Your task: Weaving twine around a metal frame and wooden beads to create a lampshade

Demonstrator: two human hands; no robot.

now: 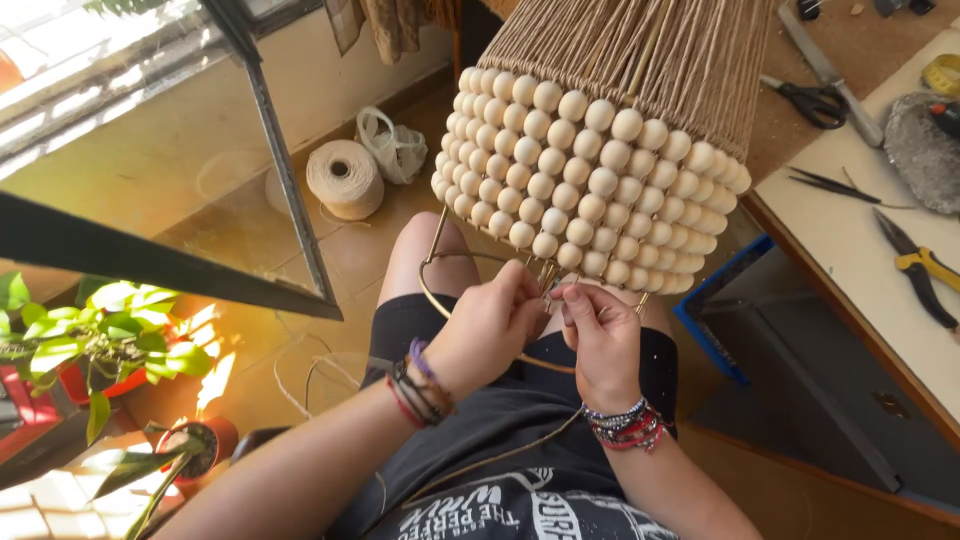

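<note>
Hands meet at lampshade [600, 150] bottom edge over lap; left hand [487, 328] and right hand [603, 340] both pinch cord at wire ring [440, 300], fingers pressed together. Beads [580, 190] cover lower shade; twine spool [344, 178] on floor, scissors [812, 102] and pliers [922, 268] on table [850, 250].

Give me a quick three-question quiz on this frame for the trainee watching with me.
1. True or false: both hands meet at the lower rim of the lampshade.
2. Where does the twine spool stand? A) on the workbench B) on the floor by the window C) on the lap
3. Name the tool with yellow handles on the workbench.

Key:
1. True: the left hand and right hand pinch cord at the wire ring below the beads.
2. B.
3. Pliers; the scissors have black handles.
</note>
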